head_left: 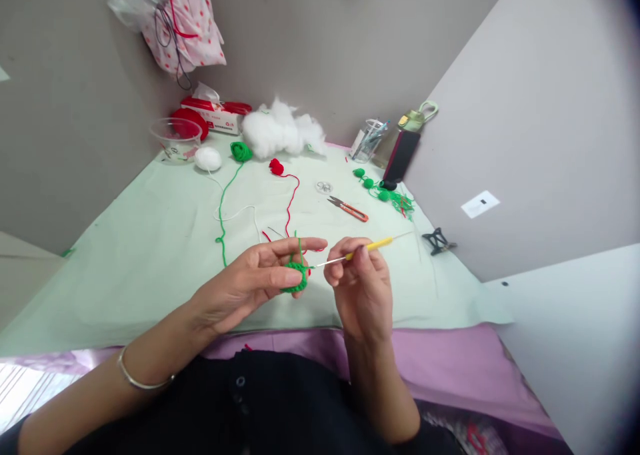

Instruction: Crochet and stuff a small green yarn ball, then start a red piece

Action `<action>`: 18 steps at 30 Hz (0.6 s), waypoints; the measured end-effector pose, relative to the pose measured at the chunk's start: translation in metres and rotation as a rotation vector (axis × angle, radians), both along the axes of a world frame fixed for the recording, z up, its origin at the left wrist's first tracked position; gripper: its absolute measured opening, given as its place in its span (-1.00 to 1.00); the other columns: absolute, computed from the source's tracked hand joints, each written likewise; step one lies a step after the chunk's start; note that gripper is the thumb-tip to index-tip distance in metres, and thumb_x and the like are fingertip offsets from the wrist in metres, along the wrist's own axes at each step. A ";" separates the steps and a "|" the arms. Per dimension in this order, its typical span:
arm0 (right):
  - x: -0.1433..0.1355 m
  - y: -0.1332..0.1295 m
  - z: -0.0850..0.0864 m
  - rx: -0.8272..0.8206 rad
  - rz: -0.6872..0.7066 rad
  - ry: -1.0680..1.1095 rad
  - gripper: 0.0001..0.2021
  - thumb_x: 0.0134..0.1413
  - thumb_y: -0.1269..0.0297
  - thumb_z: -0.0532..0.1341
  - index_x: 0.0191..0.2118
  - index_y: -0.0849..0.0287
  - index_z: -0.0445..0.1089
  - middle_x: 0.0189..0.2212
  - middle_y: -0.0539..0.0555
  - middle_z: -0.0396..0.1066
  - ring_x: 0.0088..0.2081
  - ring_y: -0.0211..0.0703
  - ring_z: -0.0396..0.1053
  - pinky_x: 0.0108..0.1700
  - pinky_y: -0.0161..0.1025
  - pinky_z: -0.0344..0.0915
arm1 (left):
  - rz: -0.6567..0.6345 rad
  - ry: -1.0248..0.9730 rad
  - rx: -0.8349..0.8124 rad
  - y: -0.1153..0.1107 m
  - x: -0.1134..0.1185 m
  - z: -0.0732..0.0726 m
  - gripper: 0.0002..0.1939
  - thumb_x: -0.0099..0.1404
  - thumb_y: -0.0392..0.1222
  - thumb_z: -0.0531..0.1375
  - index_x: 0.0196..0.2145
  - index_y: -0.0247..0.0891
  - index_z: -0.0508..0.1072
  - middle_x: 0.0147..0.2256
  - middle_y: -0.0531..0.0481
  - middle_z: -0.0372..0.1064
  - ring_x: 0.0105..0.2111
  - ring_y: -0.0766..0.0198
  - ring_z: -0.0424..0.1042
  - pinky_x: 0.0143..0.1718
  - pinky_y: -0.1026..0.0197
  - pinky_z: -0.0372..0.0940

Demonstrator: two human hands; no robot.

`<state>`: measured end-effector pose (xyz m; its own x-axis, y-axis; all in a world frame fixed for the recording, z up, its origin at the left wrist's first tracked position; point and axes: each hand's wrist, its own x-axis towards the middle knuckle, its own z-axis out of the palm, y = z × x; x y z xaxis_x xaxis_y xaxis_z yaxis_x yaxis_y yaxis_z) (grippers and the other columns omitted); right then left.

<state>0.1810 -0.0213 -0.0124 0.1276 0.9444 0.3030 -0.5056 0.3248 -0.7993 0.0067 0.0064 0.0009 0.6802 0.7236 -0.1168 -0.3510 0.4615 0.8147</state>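
Between the thumb and fingers of my left hand (260, 272) is a small green crochet piece (296, 279). Green yarn passes over the stretched index finger of that hand. My right hand (363, 282) grips a crochet hook (379, 244) by its yellow handle, with the metal shaft pointing left. The hook's tip meets a loop of green yarn at the edge of the piece. A strand of green yarn (223, 232) runs across the table to a green yarn ball (241, 151). A bit of red shows behind the piece, mostly hidden by my fingers.
Thread snips (349, 208) lie beyond my right hand, near a small round clear case (324, 187). Farther back are red yarn (277, 167), a white yarn ball (207, 158), white stuffing (283, 132) and a plastic tub (176, 140). Green crocheted pieces (384, 194) lie at the right.
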 end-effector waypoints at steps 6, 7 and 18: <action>-0.012 -0.003 -0.013 0.089 -0.132 -0.226 -0.86 0.31 0.19 0.27 -0.21 0.00 0.61 -0.27 0.03 0.57 -0.21 -0.21 0.49 -0.19 -0.27 0.43 | 0.219 0.180 0.242 -0.008 0.009 -0.006 -0.47 0.22 -0.19 0.42 0.15 -0.01 0.53 -0.04 0.02 0.51 -0.02 0.22 0.44 0.06 0.21 0.30; -0.013 -0.004 -0.015 0.113 -0.173 -0.280 -0.86 0.31 0.22 0.27 -0.19 0.00 0.61 -0.25 0.04 0.58 -0.15 -0.18 0.48 -0.14 -0.24 0.42 | 0.219 0.200 0.262 -0.009 0.009 -0.005 -0.44 0.23 -0.17 0.42 0.18 0.00 0.50 -0.01 0.01 0.52 0.02 0.19 0.44 0.09 0.18 0.30; -0.008 -0.001 -0.007 -0.014 -0.049 0.006 -0.87 0.24 0.14 0.33 -0.26 0.02 0.60 -0.36 -0.01 0.61 -0.42 -0.34 0.44 -0.35 -0.38 0.36 | 0.132 0.141 0.292 -0.002 -0.001 -0.001 -0.56 0.32 -0.12 0.36 0.14 0.08 0.54 -0.22 0.06 0.42 -0.13 0.27 0.41 0.02 0.19 0.28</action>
<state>0.1727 -0.0219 -0.0197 0.1755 0.9413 0.2885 -0.4941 0.3377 -0.8011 0.0053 0.0044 -0.0003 0.5701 0.8213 0.0217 -0.2669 0.1602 0.9503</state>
